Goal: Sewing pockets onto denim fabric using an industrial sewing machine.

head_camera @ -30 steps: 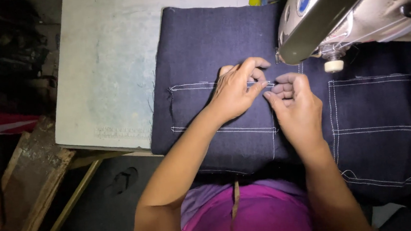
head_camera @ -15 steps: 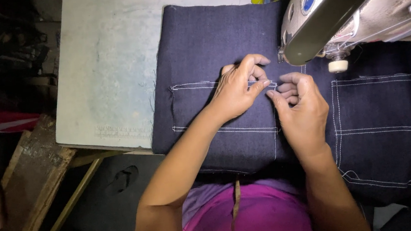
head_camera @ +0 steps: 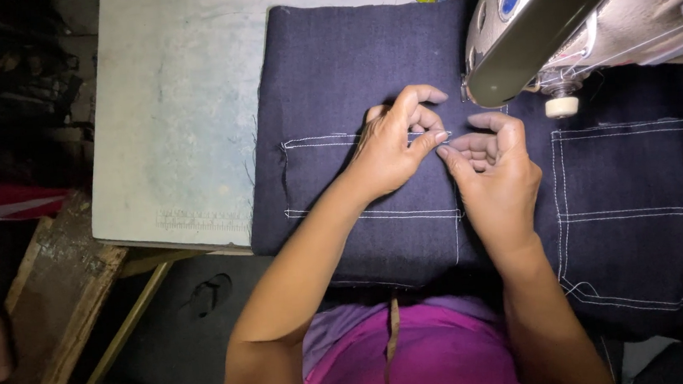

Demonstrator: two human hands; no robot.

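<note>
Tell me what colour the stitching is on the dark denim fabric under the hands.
White stitching on the dark navy denim fabric, clearest in the head view.

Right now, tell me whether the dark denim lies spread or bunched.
Spread flat: the dark denim lies smooth on the table, stitch lines straight.

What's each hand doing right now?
Left hand: pinched shut on the dark denim fabric at a white stitch line.
Right hand: fingers curled, pinching the same fabric.

Left hand (head_camera: 391,148) and right hand (head_camera: 495,172) close together, fingertips nearly touching (thumbs and forefingers pinched), fingers curled, palms down, forearms angled inward from the body.
</note>
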